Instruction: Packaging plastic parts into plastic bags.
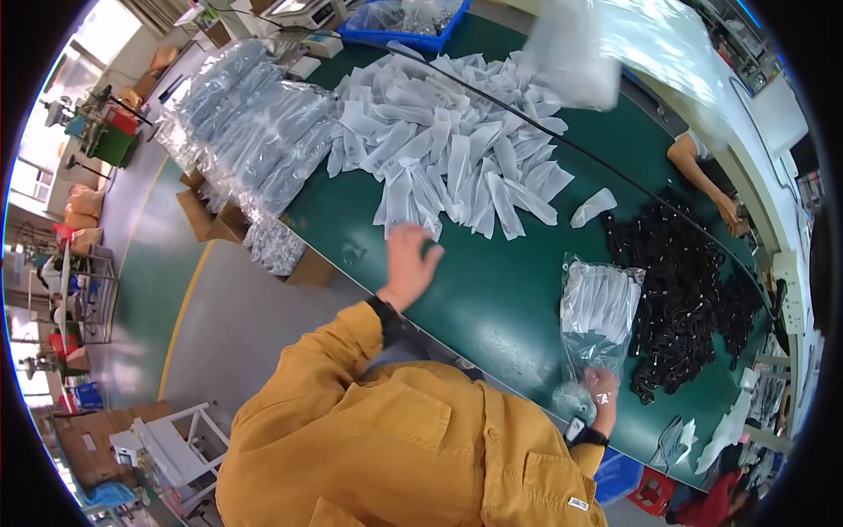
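Left hand (411, 266): released, thumb spread from fingers, at the near edge of a heap of white packets (457, 145); contact cannot be told. Right hand (601, 386): grasping the loose end of a clear bag (590, 348), its white contents just beyond that hand. Black cords (676, 299) piled on the green surface (474, 294), ahead and right of the right hand. Plastic-wrapped bundles (255, 127) ahead and left of the left hand.

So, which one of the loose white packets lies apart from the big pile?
The single white packet between the big pile and the black heap: green tabletop separates it from the pile, where the others lie heaped together.
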Demonstrator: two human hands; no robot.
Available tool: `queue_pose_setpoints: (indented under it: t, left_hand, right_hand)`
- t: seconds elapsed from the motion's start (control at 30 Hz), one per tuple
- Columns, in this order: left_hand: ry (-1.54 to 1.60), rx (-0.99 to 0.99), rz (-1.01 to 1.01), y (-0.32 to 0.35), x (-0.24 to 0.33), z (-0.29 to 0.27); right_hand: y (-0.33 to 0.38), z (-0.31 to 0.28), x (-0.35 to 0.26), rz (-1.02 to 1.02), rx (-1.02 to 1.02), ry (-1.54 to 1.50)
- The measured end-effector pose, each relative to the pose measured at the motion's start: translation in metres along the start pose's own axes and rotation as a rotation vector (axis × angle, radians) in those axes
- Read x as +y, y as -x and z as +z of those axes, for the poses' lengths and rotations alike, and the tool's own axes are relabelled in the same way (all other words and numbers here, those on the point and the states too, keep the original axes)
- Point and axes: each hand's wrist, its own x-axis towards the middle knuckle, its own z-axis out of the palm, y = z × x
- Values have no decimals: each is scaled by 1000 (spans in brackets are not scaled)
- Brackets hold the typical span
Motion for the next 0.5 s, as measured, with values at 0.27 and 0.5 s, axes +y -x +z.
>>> queue_pose_setpoints:
  t: [0.27,0.5]
  left_hand:
    - [-427,-199,-188,-64,-29,22]
    - [-227,-574,300,-48,-70,6]
  right_hand:
    - [-46,-128,-202,189,283,69]
    - [-164,-47,-372,-473,158,-352]
